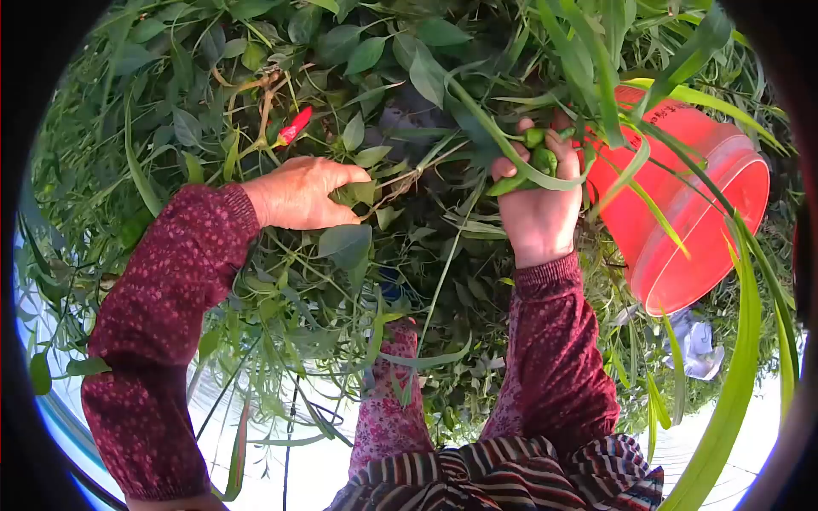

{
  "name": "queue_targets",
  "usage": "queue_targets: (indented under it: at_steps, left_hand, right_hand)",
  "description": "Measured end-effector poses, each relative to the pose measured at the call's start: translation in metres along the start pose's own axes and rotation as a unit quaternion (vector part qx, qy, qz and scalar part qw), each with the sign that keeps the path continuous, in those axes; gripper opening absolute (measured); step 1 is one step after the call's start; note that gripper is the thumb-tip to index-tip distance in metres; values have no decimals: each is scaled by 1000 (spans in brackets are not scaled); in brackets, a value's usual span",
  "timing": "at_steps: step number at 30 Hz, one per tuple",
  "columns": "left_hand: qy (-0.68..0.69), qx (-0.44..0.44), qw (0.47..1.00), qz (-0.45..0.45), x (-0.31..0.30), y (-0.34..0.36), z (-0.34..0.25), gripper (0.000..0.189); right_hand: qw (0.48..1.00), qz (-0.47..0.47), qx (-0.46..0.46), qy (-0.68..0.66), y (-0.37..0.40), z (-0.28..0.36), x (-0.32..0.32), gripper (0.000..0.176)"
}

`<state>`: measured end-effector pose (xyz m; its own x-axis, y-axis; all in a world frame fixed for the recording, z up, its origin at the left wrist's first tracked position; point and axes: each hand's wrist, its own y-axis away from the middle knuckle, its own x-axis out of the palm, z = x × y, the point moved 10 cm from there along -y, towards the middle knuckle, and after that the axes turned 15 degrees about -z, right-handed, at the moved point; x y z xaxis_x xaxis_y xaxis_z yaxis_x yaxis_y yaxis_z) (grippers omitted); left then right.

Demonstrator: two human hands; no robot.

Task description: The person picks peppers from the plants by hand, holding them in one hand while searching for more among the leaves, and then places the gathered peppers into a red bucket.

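Note:
My right hand [541, 213] is palm up, with its fingers curled round several green chili peppers [544, 160]. A long grass blade crosses in front of those fingers. Over on the left, my left hand [302, 194] reaches into the pepper plants, back of the hand up. Its thumb and forefinger are apart, with small leaves [364, 192] and thin stems at the gap; its other fingers are partly hidden. Just above this hand, a red chili pepper [294, 126] hangs on a brownish stem [266, 111].
A red plastic bucket [673, 196] lies tilted to the right of my right hand, its mouth facing the lower right. Tall grass blades [737, 341] rise in front of it. Crumpled pale plastic [694, 345] lies below the bucket. Dense foliage [341, 51] surrounds both hands.

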<state>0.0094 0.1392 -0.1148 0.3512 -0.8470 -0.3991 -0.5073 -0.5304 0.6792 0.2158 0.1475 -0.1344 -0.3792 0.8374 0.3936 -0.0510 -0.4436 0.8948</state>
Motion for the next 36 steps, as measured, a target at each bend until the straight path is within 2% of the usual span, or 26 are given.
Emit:
queue_targets:
  at_steps: [1, 3, 5, 7, 8, 9, 10, 11, 13, 15, 16, 17, 19, 20, 21, 22, 23, 25, 27, 28, 29, 31, 32, 33, 35, 36]
  left_hand:
    - [-2, 6, 1000, -7, -3, -1, -4, 32]
    - [-10, 11, 999, 47, 6, 6, -14, 37]
    - [-97, 16, 991, 96, 12, 17, -26, 33]
    - [-112, 45, 988, 97, 16, 23, -29, 28]
    - [-112, 47, 988, 93, 18, 24, -32, 28]
    - [-175, 81, 974, 117, 28, 29, -36, 23]
    - [-237, 109, 955, 142, 37, 37, -35, 19]
    - [-235, 104, 957, 137, 42, 40, -29, 19]
    - [-268, 114, 949, 123, 54, 43, -24, 13]
    - [-232, 138, 958, 98, 64, 38, -27, 11]
    - [-215, 151, 961, 86, 70, 35, -28, 12]
    - [-257, 166, 950, 55, 59, 34, -50, 13]
    - [-209, 144, 966, 48, 48, 24, -55, 16]
    - [-85, 100, 991, 15, 37, 17, -55, 20]
    - [42, 54, 998, -15, 28, 10, -54, 24]
    - [57, 38, 997, -20, 23, 11, -51, 29]
    - [73, 22, 997, -24, 15, 12, -57, 34]
    - [35, 61, 997, -25, 30, 11, -58, 34]
    - [-99, 53, 993, 47, 48, 9, -67, 39]
    - [-107, 65, 989, 74, 57, 5, -71, 39]
    - [-114, 78, 985, 101, 68, 4, -71, 39]
    - [-134, 84, 980, 123, 88, 2, -63, 36]
    - [-143, 87, 977, 135, 91, 2, -65, 35]
    - [-162, 50, 966, 193, 92, 8, -69, 35]
    - [-177, 132, 963, 156, 117, 11, -79, 35]
    - [-179, 141, 962, 151, 120, 12, -85, 36]
  right_hand:
    - [1000, 7, -20, -20, -2, 15, -1, 15]
    - [997, 20, -31, -61, -5, 34, 1, 15]
    - [997, -10, -44, -61, -6, 47, -6, 15]
    - [993, -16, -57, -100, -7, 60, -10, 21]
    - [991, -36, -82, -95, -5, 68, -14, 15]
    - [986, -107, -104, -76, -1, 74, -19, 15]
    - [993, -26, -81, -87, 0, 74, -10, 15]
    - [992, 56, -56, -98, -4, 79, -5, 14]
    - [989, 57, -56, -121, -10, 85, -10, 14]
    - [990, -14, -95, -102, -3, 80, -13, 13]
    - [994, -10, -72, -77, 0, 73, -8, 13]
    - [992, -50, -113, 0, 8, 71, -9, 16]
    - [977, -86, -88, 174, -4, 63, -26, 20]
    - [939, -111, -156, 284, 10, 67, -18, 24]
    - [914, -118, -202, 331, 5, 72, -23, 26]
    - [859, -78, -178, 475, 8, 66, -14, 27]
    - [781, -37, -149, 606, 20, 55, -1, 28]
    - [675, 152, -169, 702, 22, 6, 0, 31]
    - [614, 181, -185, 746, 34, -14, 17, 33]
    - [578, 176, -218, 766, 34, -11, 20, 33]
    - [578, 175, -219, 766, 33, -8, 21, 33]
    - [534, 111, -275, 792, 30, 16, 31, 37]
    - [549, 91, -282, 782, 28, 25, 32, 35]
    - [707, 112, -227, 661, 25, 23, 35, 39]
    - [838, 115, -138, 516, 31, 14, 37, 54]
    - [867, 74, -131, 474, 37, 20, 46, 71]
